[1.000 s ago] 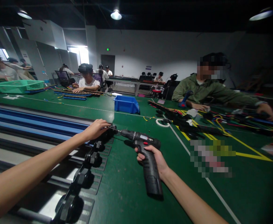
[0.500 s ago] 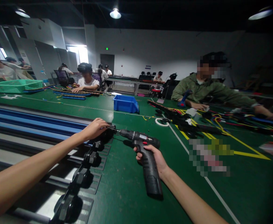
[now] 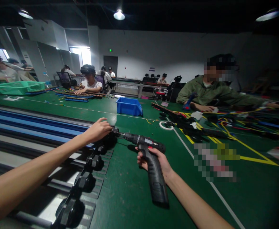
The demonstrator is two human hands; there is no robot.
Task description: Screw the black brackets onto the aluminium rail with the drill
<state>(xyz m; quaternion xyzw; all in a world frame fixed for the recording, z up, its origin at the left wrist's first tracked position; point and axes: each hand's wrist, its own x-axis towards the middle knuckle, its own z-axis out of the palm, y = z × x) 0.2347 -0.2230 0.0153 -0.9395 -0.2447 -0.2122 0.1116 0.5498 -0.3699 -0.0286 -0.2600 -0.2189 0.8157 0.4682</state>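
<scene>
My right hand [image 3: 159,160] is wrapped round the grip of a black cordless drill [image 3: 155,171]. Its long thin bit points left, with the tip at the far end of a row of black fittings [image 3: 96,162]. Beside that tip is my left hand [image 3: 99,129], fingers bent and close together. Whatever they pinch is hidden by the hand and too small to make out. The fittings run along the end of a rack of blue, black and silver bars [image 3: 38,122] lying on the green table [image 3: 122,190].
A blue bin [image 3: 129,107] stands beyond the drill, and a white ring [image 3: 166,126] lies to its right. Cable bundles [image 3: 177,119] spread in front of a co-worker in a green jacket [image 3: 201,90]. A green basket [image 3: 17,88] sits far left; other people work behind.
The drill and my right hand have shifted slightly right and down. My left hand stays by the bit tip, with its knuckles a little higher. The green-sleeved co-worker's arm reaches further right.
</scene>
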